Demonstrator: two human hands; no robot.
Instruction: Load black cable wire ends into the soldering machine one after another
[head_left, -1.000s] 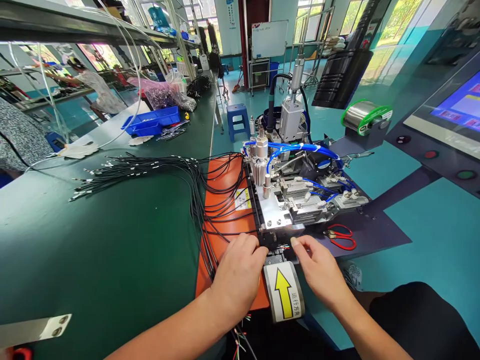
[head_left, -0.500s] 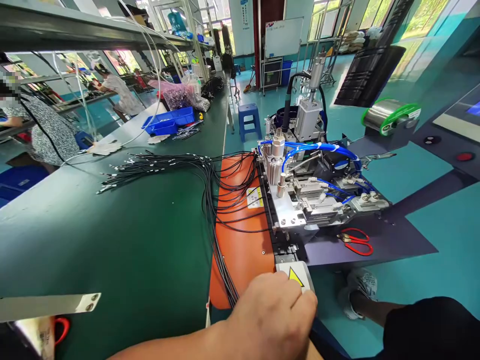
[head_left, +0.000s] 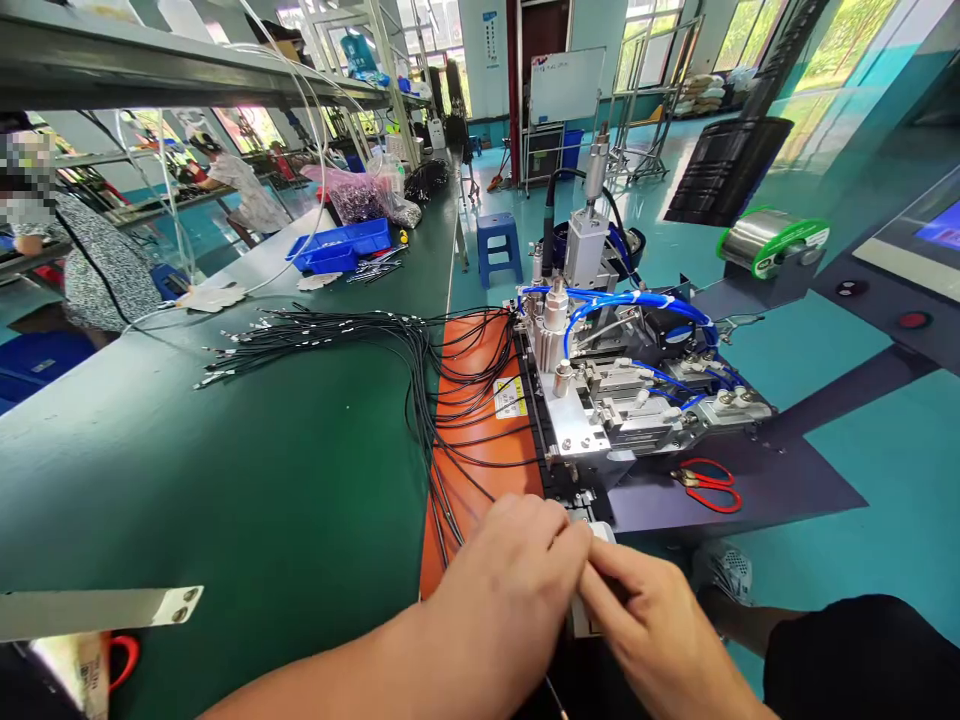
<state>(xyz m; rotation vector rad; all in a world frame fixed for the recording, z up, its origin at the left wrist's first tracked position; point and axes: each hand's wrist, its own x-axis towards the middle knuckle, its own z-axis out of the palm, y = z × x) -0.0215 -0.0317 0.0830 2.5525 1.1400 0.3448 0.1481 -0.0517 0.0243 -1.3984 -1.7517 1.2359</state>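
My left hand (head_left: 502, 590) and my right hand (head_left: 645, 625) meet at the near edge of the bench, fingers pinched together over the white plate (head_left: 598, 533) in front of the metal fixture (head_left: 600, 410). What the fingertips pinch is hidden; a thin wire trails down below them. A fan of black cables (head_left: 360, 340) runs from the green bench across the orange mat (head_left: 480, 470) to just left of my left hand.
Red-handled scissors (head_left: 709, 485) lie on the dark mat right of the fixture. A solder spool (head_left: 772, 245) and a screen panel stand at right. A blue tray (head_left: 341, 245) and a blue stool (head_left: 499, 240) are farther back. A person sits at far left.
My hands left the fixture's front slot and pulled back toward me. The right hand dropped out of view half a second ago and is now back, pinched against the left over the plate.
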